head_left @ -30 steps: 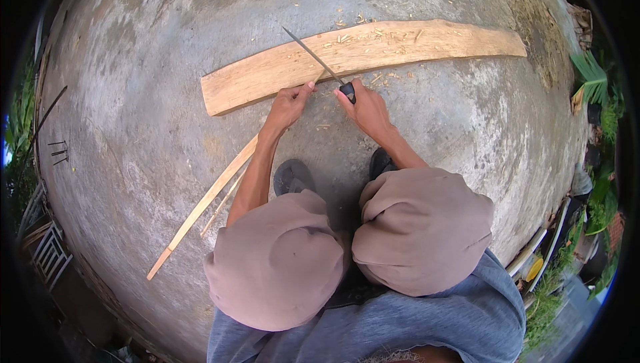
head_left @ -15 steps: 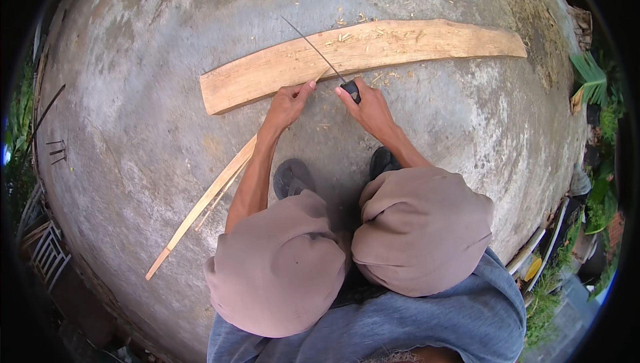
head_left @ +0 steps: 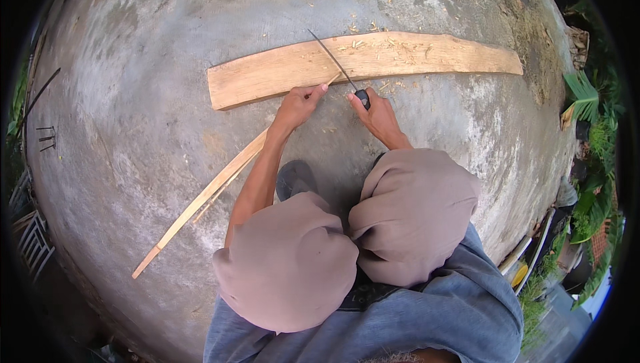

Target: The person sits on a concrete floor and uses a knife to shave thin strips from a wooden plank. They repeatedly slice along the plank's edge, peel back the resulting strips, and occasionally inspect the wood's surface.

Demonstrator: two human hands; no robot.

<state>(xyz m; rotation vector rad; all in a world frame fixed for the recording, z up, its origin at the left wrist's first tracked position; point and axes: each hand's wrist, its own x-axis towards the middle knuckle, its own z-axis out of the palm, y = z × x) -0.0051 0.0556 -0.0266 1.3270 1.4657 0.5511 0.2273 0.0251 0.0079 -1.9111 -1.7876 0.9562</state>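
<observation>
A long, slightly curved wooden plank (head_left: 267, 78) lies across the concrete in front of my feet. My left hand (head_left: 301, 104) pinches a thin wooden stick (head_left: 335, 78), whose tip rests over the plank's near edge. In my right hand (head_left: 379, 115) is the black handle of a knife (head_left: 331, 56) with a long, narrow, dark blade. The blade slants forward and left across the plank, close by the stick's tip. Pale wood shavings (head_left: 393, 43) are scattered on the plank and around it.
Long split wooden strips (head_left: 207, 198) lie on the concrete floor (head_left: 140, 143) by my left forearm. A few dark nail-like pieces (head_left: 47, 138) and a dark rod (head_left: 44, 95) are at the far left. Green plants (head_left: 585, 100) line the right edge.
My head view has shifted slightly. The knife blade now stands steeper and its tip lies nearer the plank's far edge. My left hand still pinches the stick.
</observation>
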